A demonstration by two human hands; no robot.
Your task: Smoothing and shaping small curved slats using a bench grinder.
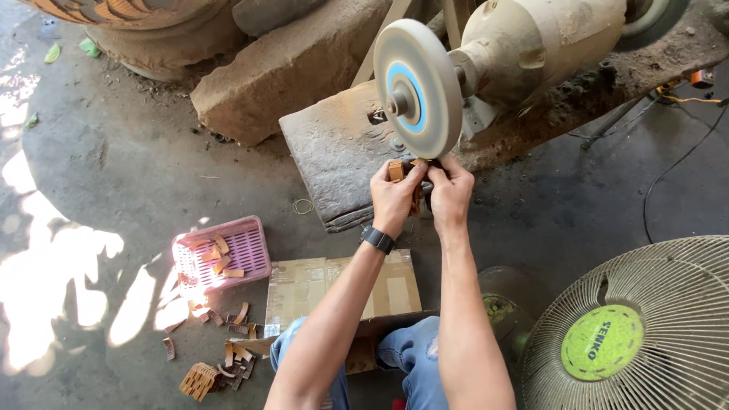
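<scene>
Both of my hands are raised to the underside of a round grey grinding wheel (pixel 418 87) with a blue ring at its hub. My left hand (pixel 394 199), with a dark watch on its wrist, and my right hand (pixel 451 194) together pinch a small brown wooden piece (pixel 398 168) against the wheel's lower edge. The wheel is driven by a dusty cream motor (pixel 543 39) mounted on a dark slab (pixel 338 156).
A pink plastic basket (pixel 247 247) with several brown pieces lies on the concrete floor at left. More pieces (pixel 228 357) are scattered below it. Flattened cardboard (pixel 342 285) lies before my knees. A floor fan (pixel 638 330) stands at lower right. Cables (pixel 676 163) run at right.
</scene>
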